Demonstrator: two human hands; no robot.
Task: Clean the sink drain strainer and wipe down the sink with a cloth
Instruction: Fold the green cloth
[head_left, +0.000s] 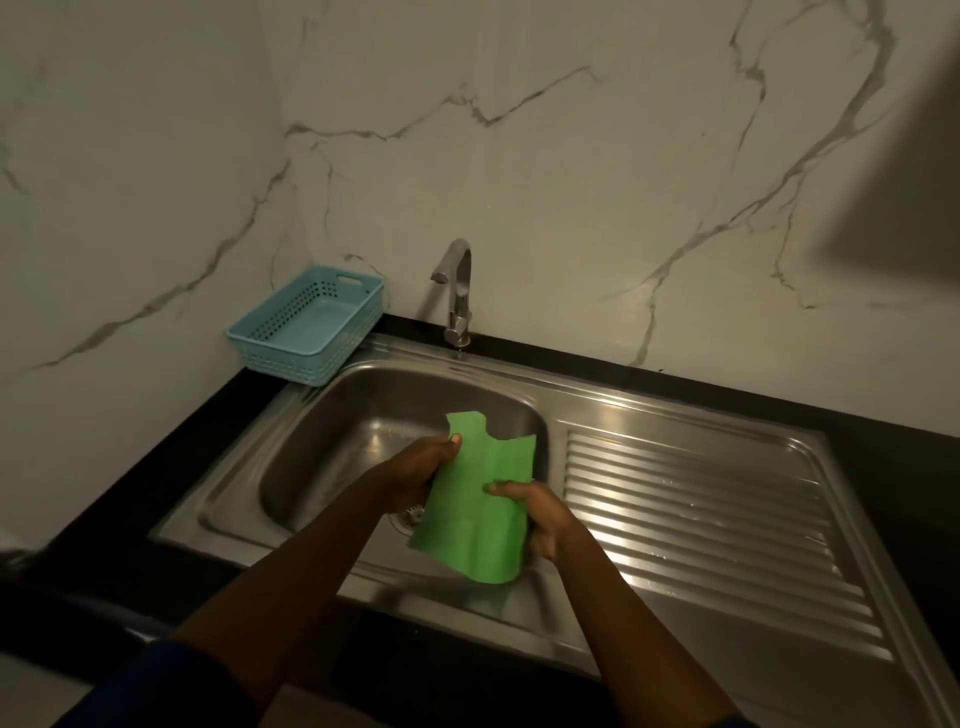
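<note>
- Holding the green cloth (475, 499) spread out between both hands, we keep it above the near half of the basin, probably so any drips fall into the sink (291, 415) rather than onto the counter (779, 402).
- Our left hand (423, 467) pinches the cloth's left edge high up, thumb lying across the front face and fingers closed behind it.
- Our right hand (537, 512) clamps the right edge lower down, thumb on the front and the rest of the hand wrapped behind, so the sheet runs slanted from one grip to the other.
- We judge this two-handed hold to be for opening or refolding the cloth before wiping, since it hangs flat with its top edge standing free and its bottom corner loose below both grips.
- Just behind the cloth's lower left edge, the drain strainer (411, 515) peeks out in the basin floor, mostly covered; we cannot tell whether it is clean.
- Beyond the basin, the tap (457, 291) stands at the back rim with no water visibly running.
- Left of the tap, a blue basket (311, 325) sits on the counter corner against the marble wall (571, 182).
- To the right, the ribbed drainboard (701, 519) shows a few bright wet specks.
</note>
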